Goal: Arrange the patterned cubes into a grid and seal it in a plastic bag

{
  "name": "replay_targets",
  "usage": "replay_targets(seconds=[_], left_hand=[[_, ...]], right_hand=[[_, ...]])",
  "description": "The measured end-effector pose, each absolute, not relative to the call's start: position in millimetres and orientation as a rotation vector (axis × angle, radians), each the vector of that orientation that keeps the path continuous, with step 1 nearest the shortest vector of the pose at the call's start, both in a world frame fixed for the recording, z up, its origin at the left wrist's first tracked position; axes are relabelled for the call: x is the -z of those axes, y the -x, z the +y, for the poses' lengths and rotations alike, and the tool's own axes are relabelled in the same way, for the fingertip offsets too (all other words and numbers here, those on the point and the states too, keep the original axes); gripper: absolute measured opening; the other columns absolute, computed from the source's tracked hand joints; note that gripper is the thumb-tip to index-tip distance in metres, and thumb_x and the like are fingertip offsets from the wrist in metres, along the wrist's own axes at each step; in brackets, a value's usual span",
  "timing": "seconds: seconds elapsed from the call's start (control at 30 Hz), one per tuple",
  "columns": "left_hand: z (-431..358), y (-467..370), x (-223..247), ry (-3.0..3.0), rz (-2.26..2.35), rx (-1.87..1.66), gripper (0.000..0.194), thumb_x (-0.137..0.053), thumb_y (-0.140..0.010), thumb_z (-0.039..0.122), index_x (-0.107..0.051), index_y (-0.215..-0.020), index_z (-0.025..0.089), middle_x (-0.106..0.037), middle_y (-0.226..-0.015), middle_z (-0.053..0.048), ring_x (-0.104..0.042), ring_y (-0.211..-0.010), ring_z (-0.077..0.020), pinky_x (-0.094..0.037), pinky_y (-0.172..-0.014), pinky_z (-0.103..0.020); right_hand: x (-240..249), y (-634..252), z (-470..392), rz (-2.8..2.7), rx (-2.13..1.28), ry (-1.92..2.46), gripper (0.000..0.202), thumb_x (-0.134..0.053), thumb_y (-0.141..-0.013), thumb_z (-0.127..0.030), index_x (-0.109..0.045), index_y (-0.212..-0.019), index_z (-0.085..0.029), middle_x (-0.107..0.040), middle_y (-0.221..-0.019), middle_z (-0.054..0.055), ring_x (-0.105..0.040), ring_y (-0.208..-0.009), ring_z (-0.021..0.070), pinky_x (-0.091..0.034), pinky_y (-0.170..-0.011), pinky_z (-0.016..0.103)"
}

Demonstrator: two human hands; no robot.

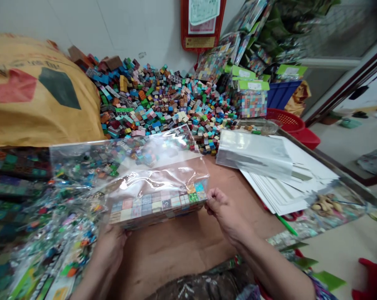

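A clear plastic bag (163,177) with a layer of small coloured cubes (157,205) along its bottom is held tilted above the brown work surface. The bag's upper part is unfilled film, spread away from me. My left hand (111,241) is closed at the bag's lower left corner, its fingers partly under the cubes and somewhat blurred. At the lower right corner, my right hand (222,210) pinches the bag's edge between thumb and curled fingers.
Behind lies a heap of loose coloured cubes (163,100), beside a yellow sack (41,96). White cards (279,191) and plastic sleeves (254,150) lie right. Small plastic packets (63,237) pile up left. Filled bags (252,100) and a red basket (285,118) stand back right.
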State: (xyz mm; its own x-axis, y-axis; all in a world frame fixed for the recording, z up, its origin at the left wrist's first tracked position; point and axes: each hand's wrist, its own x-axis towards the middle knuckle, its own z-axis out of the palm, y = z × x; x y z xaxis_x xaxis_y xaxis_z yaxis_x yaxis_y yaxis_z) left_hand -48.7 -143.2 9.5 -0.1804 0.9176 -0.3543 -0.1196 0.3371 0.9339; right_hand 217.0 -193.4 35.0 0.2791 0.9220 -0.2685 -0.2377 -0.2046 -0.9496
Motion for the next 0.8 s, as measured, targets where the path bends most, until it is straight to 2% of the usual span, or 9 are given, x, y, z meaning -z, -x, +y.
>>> replay_targets(seconds=[0.17, 0.33, 0.53, 0.8], left_hand=[[-143, 51, -7, -0.783, 1.424, -1.139, 0.048, -0.084, -0.047, 0.027, -0.07, -0.093, 0.026, -0.074, -0.095, -0.005, -0.06, -0.073, -0.0217, -0.041, -0.049, -0.024], [-143, 56, -2, -0.785, 1.419, -1.115, 0.047, -0.088, -0.048, 0.029, -0.071, -0.092, 0.025, -0.074, -0.096, -0.005, -0.063, -0.077, -0.0231, -0.044, -0.051, -0.024], [-143, 58, 0, -0.799, 1.414, -1.106, 0.046, -0.088, -0.048, 0.027, -0.071, -0.091, 0.024, -0.074, -0.093, -0.003, -0.058, -0.067, -0.0162, -0.046, -0.053, -0.021], [-144, 60, 4, -0.788, 1.435, -1.11, 0.043, -0.081, -0.049, 0.022, -0.069, -0.09, 0.023, -0.073, -0.095, -0.005, -0.065, -0.082, -0.0229, -0.047, -0.055, -0.023]], right_hand=[[-25, -212, -194, -0.807, -1.069, 1.391, 0.038, -0.066, -0.075, -0.056, -0.045, -0.069, -0.025, -0.042, -0.067, -0.004, -0.036, -0.065, 0.016, -0.032, -0.064, 0.03], [-16, -207, -195, -0.8, -1.051, 1.328, 0.04, -0.061, -0.079, -0.061, -0.042, -0.072, -0.026, -0.041, -0.069, -0.004, -0.037, -0.067, 0.0169, -0.033, -0.064, 0.03], [-9, -201, -196, -0.78, -0.965, 1.355, 0.04, -0.056, -0.083, -0.062, -0.042, -0.074, -0.026, -0.04, -0.069, -0.004, -0.037, -0.067, 0.0173, -0.033, -0.063, 0.03], [0, -198, -194, -0.796, -0.919, 1.331, 0.031, -0.053, -0.09, -0.053, -0.043, -0.078, -0.026, -0.04, -0.074, -0.003, -0.038, -0.07, 0.0174, -0.033, -0.065, 0.03]])
